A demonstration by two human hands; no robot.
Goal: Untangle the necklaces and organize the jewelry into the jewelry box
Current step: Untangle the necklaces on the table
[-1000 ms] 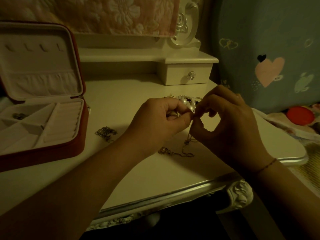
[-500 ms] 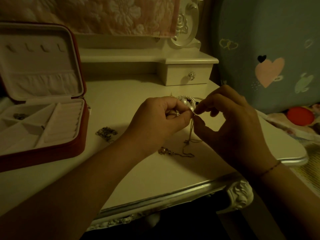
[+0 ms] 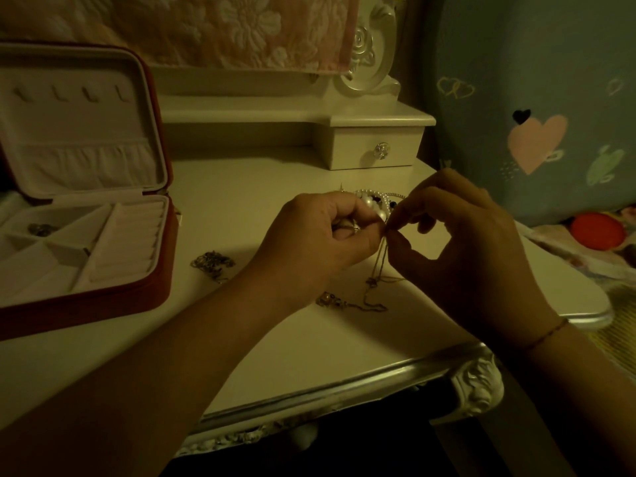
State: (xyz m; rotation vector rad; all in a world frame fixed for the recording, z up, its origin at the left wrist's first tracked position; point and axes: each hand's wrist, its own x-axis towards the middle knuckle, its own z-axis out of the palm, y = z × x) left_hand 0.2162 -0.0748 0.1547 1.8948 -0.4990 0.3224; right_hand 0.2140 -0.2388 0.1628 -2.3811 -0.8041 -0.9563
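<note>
— Above the white dressing table (image 3: 258, 187), what are the hands doing?
— Left hand (image 3: 323, 235) and right hand (image 3: 464, 249) both pinch a thin chain (image 3: 382, 259), fingertips meeting. Its lower end trails onto the tabletop. A pearl necklace (image 3: 373, 197) lies just behind them, and the open jewelry box (image 3: 103, 297) sits well to the left.

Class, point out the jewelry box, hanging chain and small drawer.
jewelry box (image 3: 86, 304), head view, red front wall.
hanging chain (image 3: 381, 256), head view, middle of the vertical strands.
small drawer (image 3: 351, 149), head view, front panel.
</note>
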